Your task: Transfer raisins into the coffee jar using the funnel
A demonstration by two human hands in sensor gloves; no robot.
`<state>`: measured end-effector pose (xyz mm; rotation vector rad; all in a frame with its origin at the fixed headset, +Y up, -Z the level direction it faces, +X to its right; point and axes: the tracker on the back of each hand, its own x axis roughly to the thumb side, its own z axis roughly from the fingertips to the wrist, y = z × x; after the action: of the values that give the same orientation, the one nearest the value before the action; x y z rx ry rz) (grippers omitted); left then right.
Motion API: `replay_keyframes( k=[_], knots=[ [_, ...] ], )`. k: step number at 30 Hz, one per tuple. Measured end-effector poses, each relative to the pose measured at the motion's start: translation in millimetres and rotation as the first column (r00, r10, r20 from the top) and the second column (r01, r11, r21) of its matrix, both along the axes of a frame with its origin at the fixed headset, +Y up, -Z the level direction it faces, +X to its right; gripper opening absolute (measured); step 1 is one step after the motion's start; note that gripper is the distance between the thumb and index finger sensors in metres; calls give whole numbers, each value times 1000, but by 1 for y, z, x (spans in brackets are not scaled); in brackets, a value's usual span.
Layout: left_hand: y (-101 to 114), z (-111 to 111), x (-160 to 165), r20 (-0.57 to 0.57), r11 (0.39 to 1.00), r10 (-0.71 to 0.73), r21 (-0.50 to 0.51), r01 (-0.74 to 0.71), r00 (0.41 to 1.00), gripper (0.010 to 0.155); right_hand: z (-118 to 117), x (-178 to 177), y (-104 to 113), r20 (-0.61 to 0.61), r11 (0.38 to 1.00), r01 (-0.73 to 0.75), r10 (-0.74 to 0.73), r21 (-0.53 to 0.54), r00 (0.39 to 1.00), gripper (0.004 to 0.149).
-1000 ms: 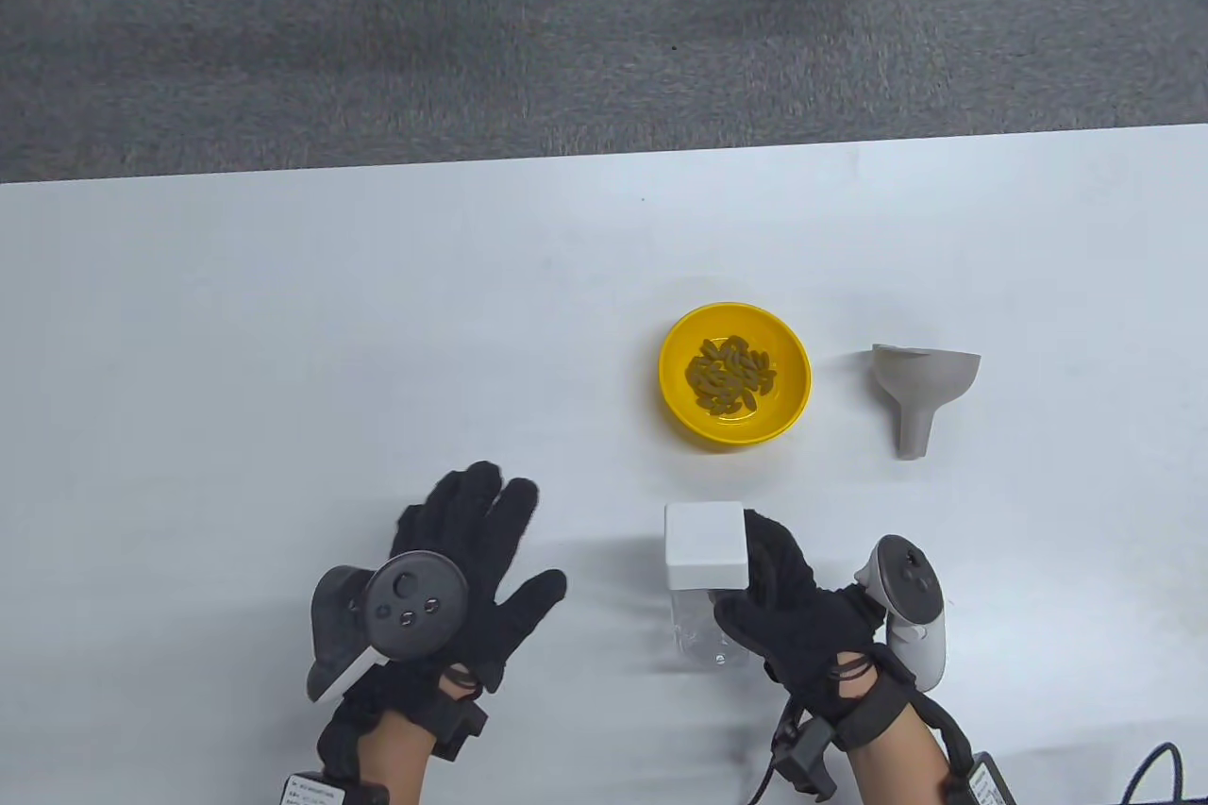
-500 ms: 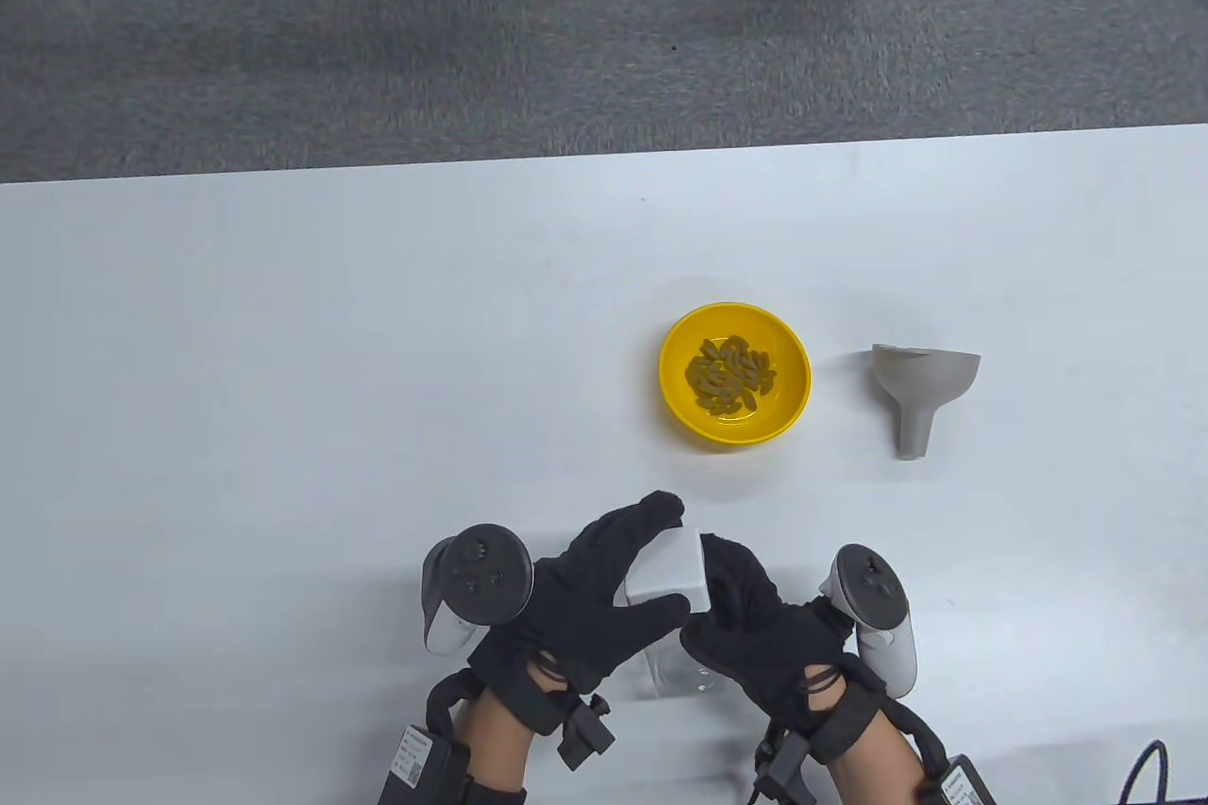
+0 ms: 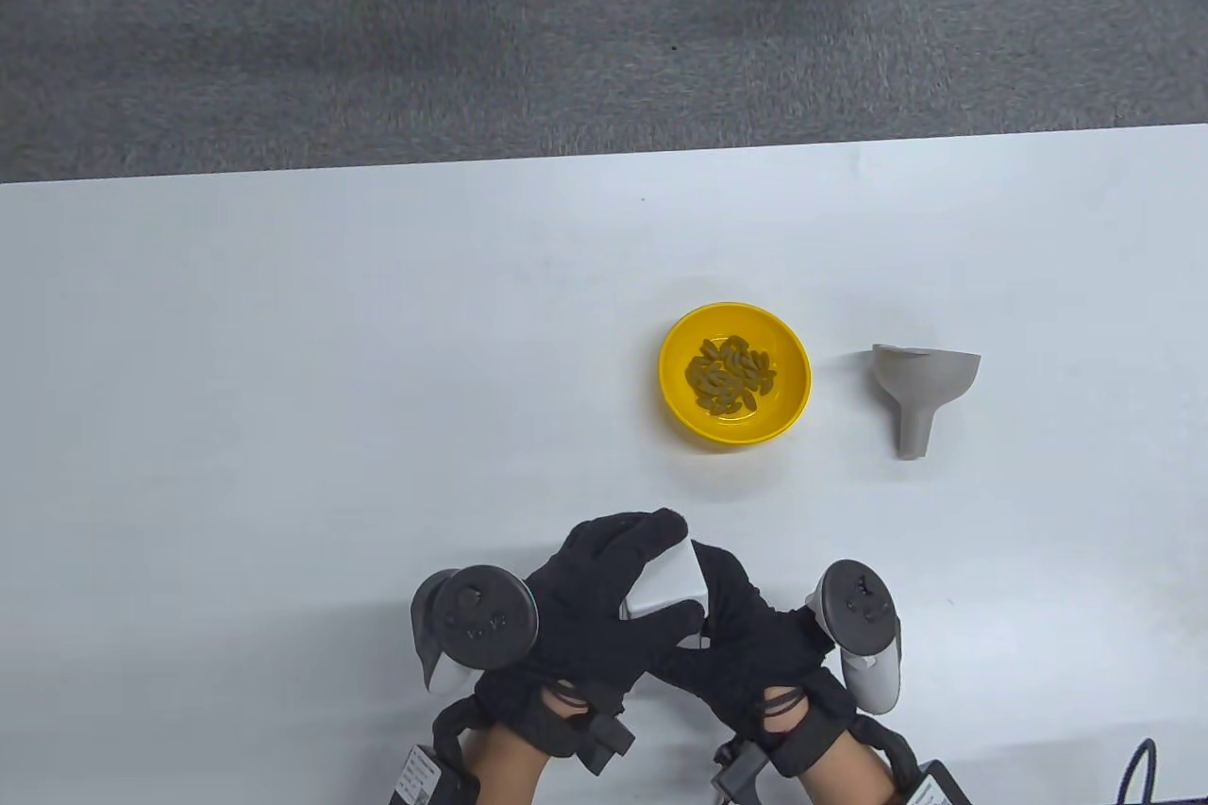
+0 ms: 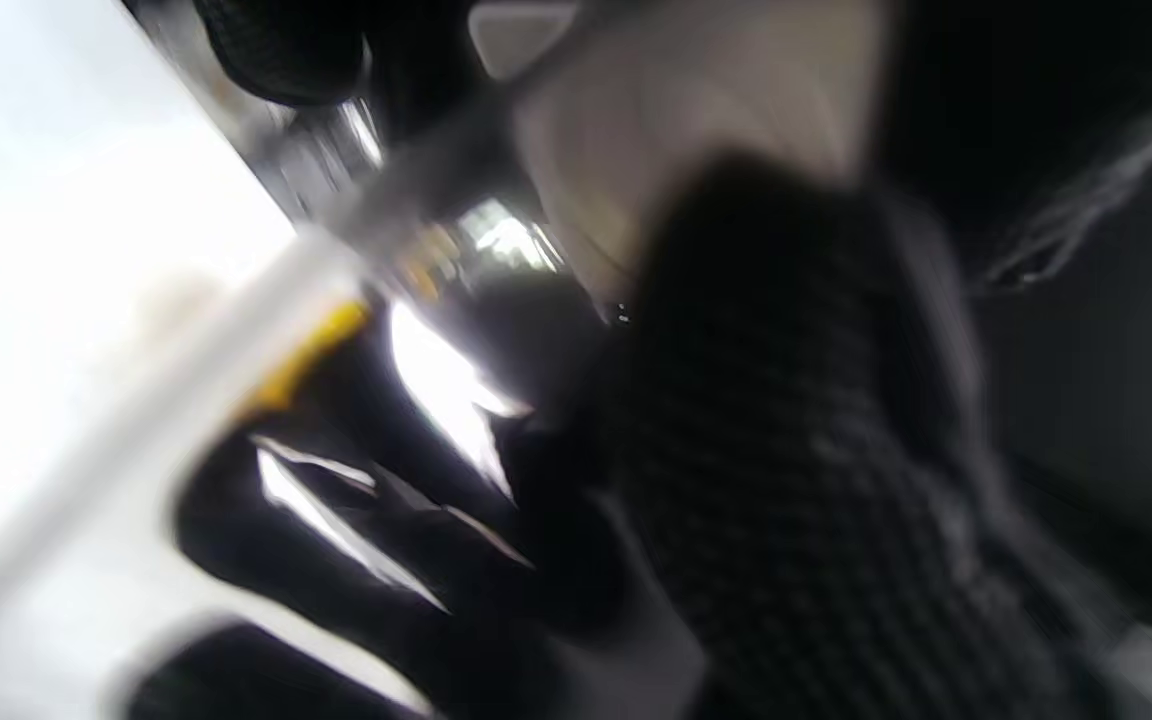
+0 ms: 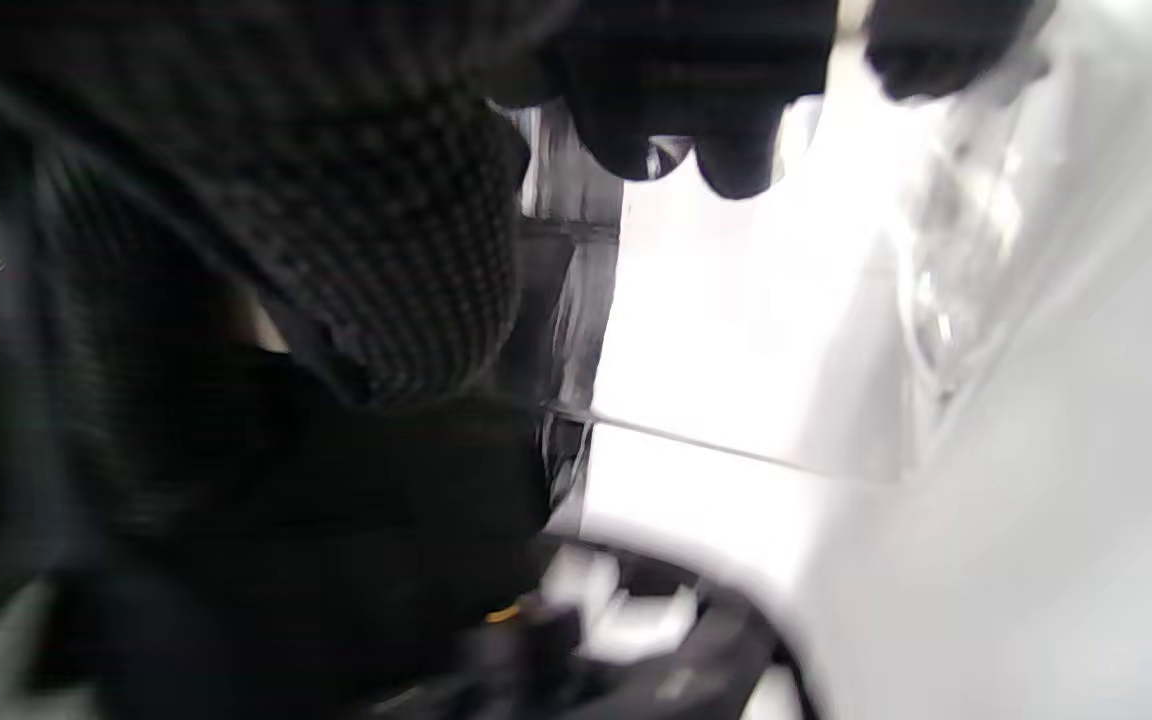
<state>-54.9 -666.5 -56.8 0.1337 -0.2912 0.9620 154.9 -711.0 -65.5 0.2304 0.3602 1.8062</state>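
Observation:
The clear coffee jar with a white square lid [image 3: 672, 583] is near the table's front edge, mostly hidden by both hands. My left hand [image 3: 604, 597] grips the lid from above and from the left. My right hand [image 3: 746, 645] holds the jar body from the right. The yellow bowl [image 3: 672, 390] with raisins [image 3: 729, 374] stands behind the jar. The grey funnel [image 3: 920, 385] lies on its side to the right of the bowl. Both wrist views are blurred. The right wrist view shows the clear jar wall [image 5: 976, 280] beside my gloved fingers [image 5: 406, 220].
The white table's far edge [image 3: 604, 159] borders grey carpet, with a cart and cables beyond it. The bowl and funnel lie apart from each other, behind my hands.
My left hand moved right from the bare table and took hold of the jar lid. The jar and my right hand shifted a little left and toward the front edge.

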Motion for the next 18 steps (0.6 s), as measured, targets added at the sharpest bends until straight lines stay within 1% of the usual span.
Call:
replay_keyframes(
  k=[1,2,3,4,5,6,7,8,9,10,11,12,14,15,16,17,18],
  knots=[
    [0,1,4,-46,993,-105,44,107,993,75,-1,0,-1,20,999,-46,46,16,999,90],
    [0,2,5,-82,992,-122,25,125,989,74,-2,0,-4,3,1000,-19,19,-25,1000,91],
    [-1,1,4,-80,992,-128,2,128,989,75,-3,0,-5,-4,999,-4,3,-41,1000,91],
    [-3,-1,1,-50,994,-108,15,109,993,77,-5,2,-4,-35,999,19,-20,-29,999,91],
    [-7,-4,-2,7,1000,-23,1,23,1000,81,-8,5,-3,-70,998,52,-55,-45,996,92],
    [-12,-8,-6,98,992,118,-50,-114,988,86,-9,7,-3,-84,994,92,-97,-57,992,92],
    [-17,-12,-8,175,963,262,-117,-244,949,91,-11,8,-4,-115,986,144,-153,-87,981,92],
    [-22,-15,-9,227,909,406,-204,-364,885,94,-12,9,-6,-155,975,185,-203,-122,967,92],
    [-27,-18,-11,261,857,499,-288,-427,826,94,-13,9,-6,-192,962,227,-255,-155,948,92],
    [-29,-20,-12,299,844,521,-320,-431,799,91,-13,9,-8,-211,953,241,-278,-183,937,91],
    [-31,-21,-12,333,857,501,-324,-402,799,89,-13,9,-8,-229,954,235,-275,-188,934,91],
    [-32,-22,-13,331,869,476,-318,-378,815,87,-12,9,-9,-219,959,222,-258,-177,941,90],
    [-31,-22,-14,285,862,484,-320,-393,828,85,-9,6,-8,-202,954,230,-268,-191,942,90],
    [-29,-21,-14,247,869,464,-311,-384,851,83,-7,5,-6,-177,959,216,-248,-182,952,91],
    [-26,-17,-13,143,916,355,-252,-313,924,82,-3,4,-3,-80,983,138,-148,-123,986,90],
    [-24,-15,-11,62,962,228,-172,-214,972,81,-1,4,-2,-16,995,60,-62,-75,998,90],
    [-23,-13,-9,38,979,151,-146,-144,988,81,-2,5,-3,-2,998,28,-29,-54,1000,91]
  ],
)
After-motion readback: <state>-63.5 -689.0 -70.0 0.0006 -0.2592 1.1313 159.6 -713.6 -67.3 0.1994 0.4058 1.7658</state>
